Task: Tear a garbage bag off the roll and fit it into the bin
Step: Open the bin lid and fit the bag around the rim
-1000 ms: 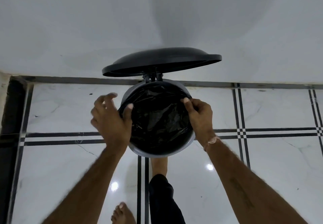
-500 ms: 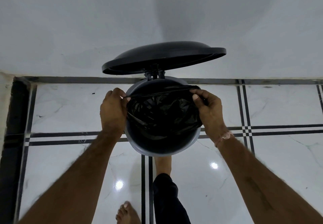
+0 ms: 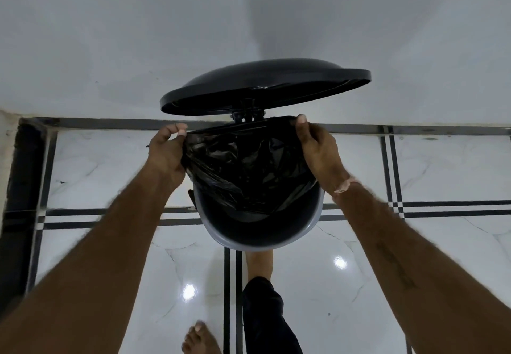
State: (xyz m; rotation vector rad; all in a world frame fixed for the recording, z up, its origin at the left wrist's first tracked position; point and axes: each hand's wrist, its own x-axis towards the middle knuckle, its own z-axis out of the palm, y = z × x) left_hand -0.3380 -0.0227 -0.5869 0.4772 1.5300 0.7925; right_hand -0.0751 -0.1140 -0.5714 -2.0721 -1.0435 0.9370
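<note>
A round grey pedal bin (image 3: 276,239) stands on the floor with its black lid (image 3: 265,82) raised at the back. A crumpled black garbage bag (image 3: 249,168) hangs in its mouth, its top edge lifted and stretched wide near the hinge. My left hand (image 3: 166,154) pinches the bag's left edge between thumb and fingers. My right hand (image 3: 318,149) grips the right edge, thumb on top. The near part of the bin's rim shows bare. No roll is in view.
My right foot (image 3: 258,264) is under the bin's near side, where the pedal is hidden, and my left foot (image 3: 199,337) stands behind it. White marble tiles with black stripes (image 3: 232,298) cover the floor. A white wall (image 3: 138,35) rises just behind the bin.
Both hands have moved from the bin's sides up towards the hinge, pulling the bag's edge up and wider apart. The lid has stayed raised.
</note>
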